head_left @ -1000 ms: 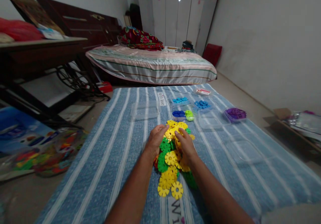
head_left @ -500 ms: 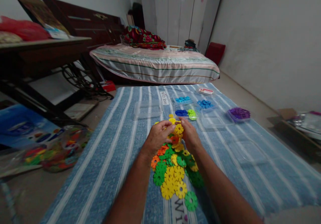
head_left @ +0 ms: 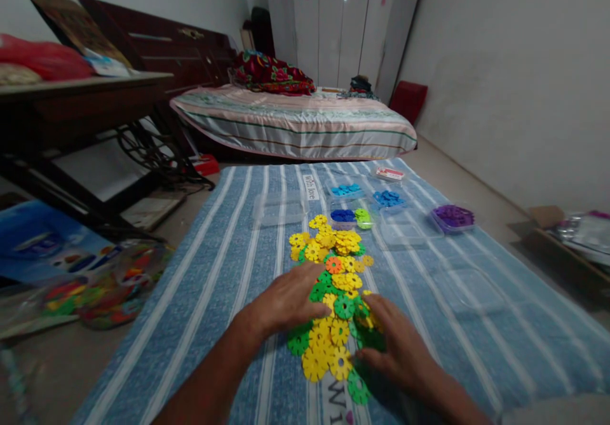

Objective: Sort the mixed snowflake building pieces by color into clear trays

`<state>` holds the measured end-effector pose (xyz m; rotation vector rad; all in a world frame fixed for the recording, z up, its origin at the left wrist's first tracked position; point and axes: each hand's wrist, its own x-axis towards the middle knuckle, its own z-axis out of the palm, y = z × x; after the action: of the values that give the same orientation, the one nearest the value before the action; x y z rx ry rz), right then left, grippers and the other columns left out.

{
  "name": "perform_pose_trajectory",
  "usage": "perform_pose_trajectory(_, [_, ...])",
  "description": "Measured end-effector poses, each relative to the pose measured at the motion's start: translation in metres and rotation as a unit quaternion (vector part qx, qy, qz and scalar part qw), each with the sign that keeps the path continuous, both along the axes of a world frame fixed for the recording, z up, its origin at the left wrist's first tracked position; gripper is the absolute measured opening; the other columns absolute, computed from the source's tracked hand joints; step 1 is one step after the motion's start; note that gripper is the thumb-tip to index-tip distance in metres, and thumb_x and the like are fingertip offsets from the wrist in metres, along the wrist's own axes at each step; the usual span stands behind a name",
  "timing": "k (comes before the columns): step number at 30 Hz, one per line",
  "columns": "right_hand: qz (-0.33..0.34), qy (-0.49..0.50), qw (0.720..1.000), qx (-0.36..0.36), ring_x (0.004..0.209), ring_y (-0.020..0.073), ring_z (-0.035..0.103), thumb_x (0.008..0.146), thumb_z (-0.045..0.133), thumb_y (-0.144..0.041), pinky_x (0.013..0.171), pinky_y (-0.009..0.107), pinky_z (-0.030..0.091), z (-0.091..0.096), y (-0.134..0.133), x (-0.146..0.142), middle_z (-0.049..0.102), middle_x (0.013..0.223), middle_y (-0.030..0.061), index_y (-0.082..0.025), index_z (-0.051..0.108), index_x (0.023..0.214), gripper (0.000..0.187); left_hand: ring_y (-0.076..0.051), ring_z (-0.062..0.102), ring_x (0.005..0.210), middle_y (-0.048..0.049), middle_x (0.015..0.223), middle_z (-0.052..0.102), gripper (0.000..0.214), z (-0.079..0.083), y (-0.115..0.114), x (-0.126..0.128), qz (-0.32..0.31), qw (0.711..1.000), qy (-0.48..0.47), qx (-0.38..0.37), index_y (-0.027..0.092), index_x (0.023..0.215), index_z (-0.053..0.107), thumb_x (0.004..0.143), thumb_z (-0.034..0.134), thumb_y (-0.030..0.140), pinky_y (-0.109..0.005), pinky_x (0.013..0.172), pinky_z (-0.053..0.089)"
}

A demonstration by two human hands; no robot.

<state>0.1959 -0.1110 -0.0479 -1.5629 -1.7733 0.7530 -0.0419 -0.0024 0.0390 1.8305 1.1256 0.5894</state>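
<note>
Along the near middle of the striped cloth (head_left: 200, 323), a loose heap of notched discs (head_left: 320, 354) — mostly yellow and green, with an orange disc (head_left: 334, 265) uppermost near its centre — lies between the two hands. The left hand (head_left: 291, 298) is palm down over the heap's left margin, fingers extended and thumb held apart; whether it touches the discs cannot be told. The right hand (head_left: 405, 345) stands at the right margin, fingers bent and thumb spread well away from them, with yellow pieces by the fingertips and no pinch visible. The discs appear to be thin plastic: presumably light, stiff and smooth, so overlapping pieces should slide readily when pushed. A pinch across opposite rims seems the surest hold, the notches offering purchase; overhanging edges should lift most easily. Breakage seems unlikely. Beyond the heap, clear containers (head_left: 343, 225) hold dark blue discs (head_left: 342, 216) and purple discs (head_left: 452, 216).
</note>
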Motion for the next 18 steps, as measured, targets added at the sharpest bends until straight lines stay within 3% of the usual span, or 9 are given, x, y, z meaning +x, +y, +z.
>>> perform_pose_trajectory(3, [0.058, -0.112, 0.992, 0.011, 0.137, 0.0387, 0.034, 0.061, 0.078, -0.030, 0.109, 0.056, 0.031, -0.008, -0.016, -0.018, 0.039, 0.150, 0.0143, -0.025, 0.045, 0.143, 0.088, -0.041, 0.029, 0.141, -0.0165, 0.152, 0.037, 0.088, -0.015, -0.030, -0.007, -0.122, 0.972, 0.203, 0.015, 0.018, 0.135, 0.053, 0.053, 0.081, 0.034, -0.056, 0.114, 0.026])
perform_pose_trajectory(6, [0.063, -0.154, 0.985, 0.038, 0.138, 0.0358, 0.032, 0.068, 0.071, -0.025, 0.110, 0.055, 0.032, -0.008, -0.006, -0.035, 0.035, 0.152, 0.0136, -0.024, 0.040, 0.145, 0.083, -0.039, 0.015, 0.146, -0.0169, 0.160, 0.017, 0.098, -0.030, -0.049, -0.011, -0.145, 0.932, 0.323, 0.074, 0.019, 0.148, 0.035, 0.060, 0.075, 0.033, -0.058, 0.115, 0.022])
perform_pose_trajectory(8, [0.062, -0.151, 0.985, 0.061, 0.134, 0.0332, 0.037, 0.071, 0.067, -0.023, 0.107, 0.051, 0.037, -0.007, 0.010, -0.041, 0.041, 0.147, 0.0139, -0.022, 0.041, 0.143, 0.077, -0.036, 0.019, 0.146, -0.0160, 0.159, 0.019, 0.092, -0.039, -0.052, -0.011, -0.131, 0.923, 0.337, 0.130, 0.021, 0.149, 0.032, 0.065, 0.071, 0.031, -0.057, 0.114, 0.024])
perform_pose_trajectory(13, [0.055, -0.056, 0.987, 0.138, 0.118, 0.0253, 0.053, 0.076, 0.060, -0.016, 0.100, 0.041, 0.046, -0.007, 0.058, -0.049, 0.059, 0.126, 0.0119, -0.020, 0.048, 0.136, 0.061, -0.033, 0.043, 0.134, -0.0173, 0.145, 0.046, 0.062, -0.061, -0.037, 0.002, -0.039, 0.912, 0.309, 0.267, 0.017, 0.140, 0.046, 0.080, 0.057, 0.027, -0.054, 0.108, 0.038])
perform_pose_trajectory(18, [-0.036, 0.061, 0.989, 0.128, 0.105, 0.0243, 0.061, 0.077, 0.057, -0.016, 0.095, 0.040, 0.049, -0.012, 0.097, -0.061, 0.067, 0.113, 0.0100, -0.018, 0.061, 0.119, 0.043, -0.030, 0.056, 0.120, -0.0188, 0.128, 0.059, 0.047, -0.075, -0.009, 0.019, 0.056, 0.919, 0.220, 0.321, 0.009, 0.129, 0.054, 0.084, 0.049, 0.019, -0.049, 0.103, 0.046])
